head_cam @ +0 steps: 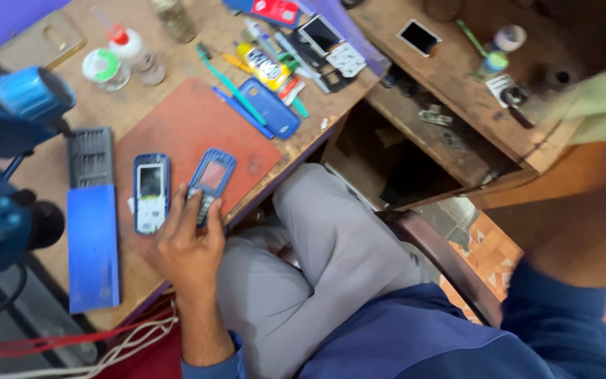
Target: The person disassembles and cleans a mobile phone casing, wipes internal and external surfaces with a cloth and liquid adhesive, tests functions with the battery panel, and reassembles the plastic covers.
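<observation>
Cluttered wooden worktop (50, 175), 1 hand working near its front edge.
Left hand (187, 245) is pinching a light, brittle blue phone frame (210, 179) by its lower end; right hand is lying out of view.

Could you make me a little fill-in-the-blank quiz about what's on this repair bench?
1. The hand holds a blue phone cover over a ____ mat.
2. Left of it lies a phone with its ____ facing up.
3. The toothbrush is ____ in colour.

Missing words: red; screen; green
</observation>
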`<state>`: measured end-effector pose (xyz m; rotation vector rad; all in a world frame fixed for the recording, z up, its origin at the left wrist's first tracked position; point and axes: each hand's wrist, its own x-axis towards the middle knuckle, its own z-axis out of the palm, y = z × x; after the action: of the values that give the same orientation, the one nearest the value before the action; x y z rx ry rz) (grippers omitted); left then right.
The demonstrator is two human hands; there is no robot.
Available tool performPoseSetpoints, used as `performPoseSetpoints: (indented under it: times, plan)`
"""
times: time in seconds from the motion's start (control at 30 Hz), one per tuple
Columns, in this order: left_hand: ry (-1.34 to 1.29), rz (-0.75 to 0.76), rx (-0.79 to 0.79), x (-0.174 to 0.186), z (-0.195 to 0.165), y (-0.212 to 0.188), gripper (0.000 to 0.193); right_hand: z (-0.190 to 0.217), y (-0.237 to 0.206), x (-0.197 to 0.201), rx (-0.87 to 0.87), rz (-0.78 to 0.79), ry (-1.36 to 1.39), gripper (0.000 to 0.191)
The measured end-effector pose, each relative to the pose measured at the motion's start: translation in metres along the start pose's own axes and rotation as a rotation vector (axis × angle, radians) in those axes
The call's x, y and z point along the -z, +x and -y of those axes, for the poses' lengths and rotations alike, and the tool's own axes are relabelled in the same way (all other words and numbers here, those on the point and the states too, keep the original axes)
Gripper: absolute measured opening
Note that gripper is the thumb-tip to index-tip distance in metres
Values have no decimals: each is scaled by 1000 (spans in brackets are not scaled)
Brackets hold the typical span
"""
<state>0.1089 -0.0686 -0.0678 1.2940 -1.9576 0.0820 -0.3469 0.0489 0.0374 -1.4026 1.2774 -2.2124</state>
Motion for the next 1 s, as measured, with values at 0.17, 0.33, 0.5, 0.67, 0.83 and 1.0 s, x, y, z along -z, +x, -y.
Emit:
performPoseSetpoints:
  times: [0.17,0.33,0.5,0.67,0.83,1.0]
  plan:
    - [61,-7,-24,8,-4,5,25,-80,-51,-105,-491,279,553,35]
    - [-44,28,74,5,-1,0,28,-99,-63,-177,-614,417,774,37]
    - [-82,11,93,1,3,-3,29,-108,-76,-216,-599,427,622,28]
    - [-104,5,120,3,2,-2,29,-124,-86,-246,-444,516,201,15]
    - [-107,13,118,3,3,0,31,-113,-83,-268,43,684,-404,18]
    - [-124,11,157,2,3,-3,27,-119,-48,-288,59,691,-527,26]
